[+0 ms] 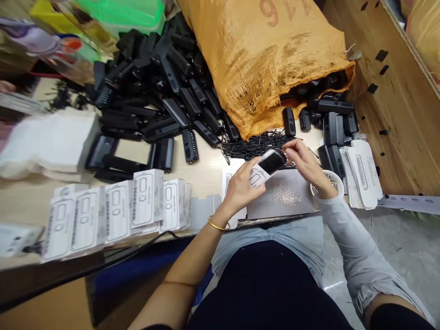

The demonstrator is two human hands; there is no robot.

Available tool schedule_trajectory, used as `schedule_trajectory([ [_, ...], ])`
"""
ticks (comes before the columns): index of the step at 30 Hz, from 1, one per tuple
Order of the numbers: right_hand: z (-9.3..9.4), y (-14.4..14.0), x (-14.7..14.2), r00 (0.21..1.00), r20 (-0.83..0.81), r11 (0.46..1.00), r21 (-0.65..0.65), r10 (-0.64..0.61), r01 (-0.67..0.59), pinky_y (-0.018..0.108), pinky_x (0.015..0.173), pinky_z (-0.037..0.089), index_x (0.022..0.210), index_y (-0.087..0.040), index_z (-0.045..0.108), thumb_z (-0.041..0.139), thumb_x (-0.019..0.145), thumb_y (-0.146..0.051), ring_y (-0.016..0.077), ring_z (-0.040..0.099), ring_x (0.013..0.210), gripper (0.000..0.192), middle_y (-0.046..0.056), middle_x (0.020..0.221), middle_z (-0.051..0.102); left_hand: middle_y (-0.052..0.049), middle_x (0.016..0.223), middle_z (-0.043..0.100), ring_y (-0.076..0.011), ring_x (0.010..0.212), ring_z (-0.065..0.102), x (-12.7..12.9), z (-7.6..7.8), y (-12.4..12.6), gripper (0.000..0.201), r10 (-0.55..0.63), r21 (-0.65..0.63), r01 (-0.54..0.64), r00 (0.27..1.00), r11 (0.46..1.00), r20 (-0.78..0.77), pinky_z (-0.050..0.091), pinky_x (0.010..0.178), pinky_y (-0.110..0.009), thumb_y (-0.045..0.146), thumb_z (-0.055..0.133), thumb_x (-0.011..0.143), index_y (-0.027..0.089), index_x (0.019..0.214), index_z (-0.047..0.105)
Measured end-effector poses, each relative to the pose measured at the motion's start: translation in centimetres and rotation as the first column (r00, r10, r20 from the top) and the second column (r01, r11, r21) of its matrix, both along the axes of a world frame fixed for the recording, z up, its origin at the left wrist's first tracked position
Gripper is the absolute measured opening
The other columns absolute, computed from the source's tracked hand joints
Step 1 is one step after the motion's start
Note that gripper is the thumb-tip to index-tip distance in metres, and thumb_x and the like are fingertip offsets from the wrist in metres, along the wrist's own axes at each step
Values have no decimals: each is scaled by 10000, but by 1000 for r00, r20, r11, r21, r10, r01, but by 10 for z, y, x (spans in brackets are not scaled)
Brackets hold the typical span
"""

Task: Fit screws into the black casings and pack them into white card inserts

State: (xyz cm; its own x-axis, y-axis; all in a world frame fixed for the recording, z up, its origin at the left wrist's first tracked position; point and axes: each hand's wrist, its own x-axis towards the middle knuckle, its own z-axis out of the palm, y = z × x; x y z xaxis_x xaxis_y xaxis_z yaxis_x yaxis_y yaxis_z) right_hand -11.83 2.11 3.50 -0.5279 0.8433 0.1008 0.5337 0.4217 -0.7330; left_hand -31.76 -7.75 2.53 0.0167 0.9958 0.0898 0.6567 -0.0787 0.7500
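Observation:
My left hand (242,185) is wrapped around a small white printed carton (257,175), held tilted above the table edge. Out of the carton's upper end sticks a black plastic device (273,160). My right hand (304,160) has its fingers pinched at the far end of that device; the fingertips are partly hidden. Beneath the hands lies a grey mat (264,204) with a scatter of tiny pale bits (286,195). Just behind is a heap of thin black sticks (256,145). A white bowl of small metal parts (340,183) sits by my right wrist.
Black devices (178,105) are piled at the back left, and more spill from an orange woven sack (275,59). Closed cartons (117,211) stand along the left front edge. Flat cartons (362,174) lie at right beside a wooden panel (405,114). Another person's hand (7,87) shows far left.

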Motion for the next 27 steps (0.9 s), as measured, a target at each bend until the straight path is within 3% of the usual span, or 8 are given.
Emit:
schedule_trajectory([
  [2, -21, 19, 0, 935, 321, 989, 62, -150, 137, 357, 864, 440, 963, -111, 576, 395, 965, -254, 224, 548, 945, 230, 125, 971, 599, -112, 1219, 586, -228, 1056, 588, -4, -4, 1, 700, 113, 5, -115, 978, 993, 173, 482, 935, -363, 244, 650, 691, 130, 1355, 458],
  [4, -43, 31, 2, 782, 616, 995, 56, -99, 82, 369, 859, 435, 891, -84, 612, 454, 899, -168, 278, 548, 997, 179, 166, 976, 610, -135, 1235, 577, -240, 1100, 580, -4, -8, 2, 717, 170, 0, -180, 931, 984, 323, 469, 971, -374, 303, 664, 707, 107, 1356, 433],
  [8, -67, 38, 9, 724, 688, 999, 48, -51, 24, 352, 843, 441, 824, -75, 621, 482, 817, -108, 282, 575, 975, 143, 179, 963, 625, -133, 1240, 566, -228, 1121, 577, 13, -13, 5, 736, 170, 19, -202, 867, 979, 468, 466, 986, -356, 339, 675, 725, 123, 1369, 391],
  [11, -56, 34, 15, 880, 456, 986, -28, -135, 165, 318, 752, 467, 802, -119, 572, 532, 778, -135, 196, 595, 761, 50, 85, 797, 625, -127, 1277, 548, -227, 1157, 558, 30, -17, 10, 722, 152, 31, -178, 907, 984, 393, 455, 1003, -367, 289, 667, 741, 151, 1387, 377],
  [13, -37, 27, 16, 970, -15, 955, -178, -244, 238, 300, 669, 483, 992, -155, 531, 565, 802, -207, 153, 573, 647, 200, 14, 741, 597, -134, 1332, 512, -237, 1219, 515, 37, -20, 13, 708, 139, 74, -168, 944, 983, 299, 423, 1044, -395, 247, 653, 754, 158, 1397, 369],
  [16, -4, 7, 8, 789, -547, 956, -231, -279, 178, 298, 610, 495, 1323, -270, 318, 585, 863, -319, 134, 567, 610, 534, -23, 798, 583, -144, 1404, 449, -242, 1289, 452, 43, -22, 14, 735, 102, 147, -133, 974, 980, 201, 384, 1087, -418, 198, 632, 770, 164, 1433, 317],
  [22, 17, -26, -8, 958, -246, 960, 199, -146, 197, 360, 803, 475, 945, -201, 639, 506, 932, -282, 182, 561, 891, 156, 60, 910, 607, -133, 1486, 345, -226, 1357, 376, 45, -23, 15, 797, 46, 242, -96, 978, 965, 203, 341, 1119, -442, 141, 583, 797, 230, 1489, 198],
  [27, -5, -31, -20, 843, -453, 953, -53, -289, 298, 317, 756, 511, 1162, -196, 517, 623, 854, -361, 169, 575, 919, 366, 83, 1090, 562, -95, 1231, 531, -214, 1186, 522, 48, -24, 13, 515, -71, 307, -13, 963, 952, 261, 443, 1019, -401, 111, 590, 727, 214, 1205, 427],
])
